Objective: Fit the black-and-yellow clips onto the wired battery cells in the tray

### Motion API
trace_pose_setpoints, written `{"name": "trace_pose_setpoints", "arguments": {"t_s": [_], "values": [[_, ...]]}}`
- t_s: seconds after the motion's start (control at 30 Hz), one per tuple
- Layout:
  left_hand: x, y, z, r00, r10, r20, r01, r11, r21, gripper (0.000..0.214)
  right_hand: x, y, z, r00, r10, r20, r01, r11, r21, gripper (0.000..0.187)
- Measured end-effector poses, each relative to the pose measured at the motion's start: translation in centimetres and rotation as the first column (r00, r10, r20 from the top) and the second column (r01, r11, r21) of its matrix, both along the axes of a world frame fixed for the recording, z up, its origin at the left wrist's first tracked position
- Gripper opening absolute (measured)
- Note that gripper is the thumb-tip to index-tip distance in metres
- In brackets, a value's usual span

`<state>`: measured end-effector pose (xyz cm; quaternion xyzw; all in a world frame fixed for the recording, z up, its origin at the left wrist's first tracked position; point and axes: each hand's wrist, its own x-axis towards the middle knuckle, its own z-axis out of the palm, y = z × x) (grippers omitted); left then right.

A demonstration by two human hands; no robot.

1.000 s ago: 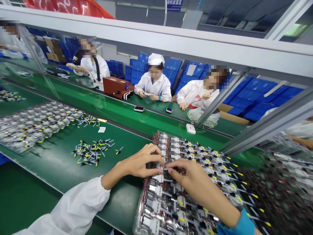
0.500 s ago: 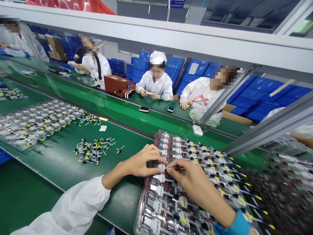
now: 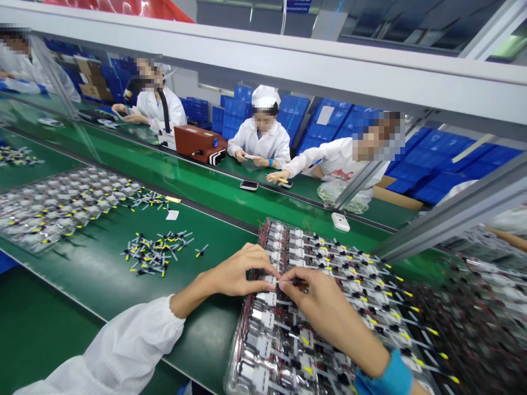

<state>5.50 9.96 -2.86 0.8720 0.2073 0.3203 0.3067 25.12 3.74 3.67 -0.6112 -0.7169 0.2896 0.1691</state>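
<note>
A clear tray [image 3: 247, 356] of small white parts with red wires and yellow-tipped black pins lies on the green belt in front of me. My left hand [image 3: 236, 271] rests at the tray's left edge, with thumb and fingers pinched on one white part [image 3: 270, 280]. My right hand [image 3: 317, 299], with a blue band at the wrist, reaches over the tray. Its fingertips pinch a small pin [image 3: 297, 282] right against that same part. The two hands almost touch at the fingertips.
A loose pile of yellow-tipped pins [image 3: 154, 252] lies on the green belt [image 3: 94, 274] to the left, with another filled tray [image 3: 53, 206] beyond. Across the belt sit several people in white coats, with a red box [image 3: 197, 144], phones and blue crates behind. A slanted metal frame bar [image 3: 448, 211] crosses at right.
My hands stay pinched on the same part and barely shift. A person across the belt has reached a hand out toward a phone on the far table.
</note>
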Motion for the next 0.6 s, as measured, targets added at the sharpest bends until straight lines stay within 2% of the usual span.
{"name": "trace_pose_setpoints", "arguments": {"t_s": [0.27,0.43,0.53,0.6], "values": [[0.15,0.02,-0.43,1.0,0.018,-0.007,-0.018,1.0,-0.006,0.026,0.2,0.34,-0.86,1.0,0.0,-0.018,0.001,1.0,0.016,0.021],[0.37,-0.19,-0.51,0.997,0.007,0.079,-0.004,1.0,-0.028,0.025,0.06,0.38,-0.87,1.0,-0.01,-0.002,0.01,1.0,0.014,0.017],[0.36,-0.36,-0.1,0.995,0.017,0.1,-0.012,0.999,-0.052,0.027,-0.24,0.27,-0.53,0.998,-0.002,0.06,-0.001,0.999,0.042,0.016],[0.27,-0.44,0.28,0.998,0.034,0.058,-0.03,0.997,-0.064,0.024,-0.48,0.13,-0.2,0.992,0.032,0.123,-0.042,0.996,0.08,0.018]]}}
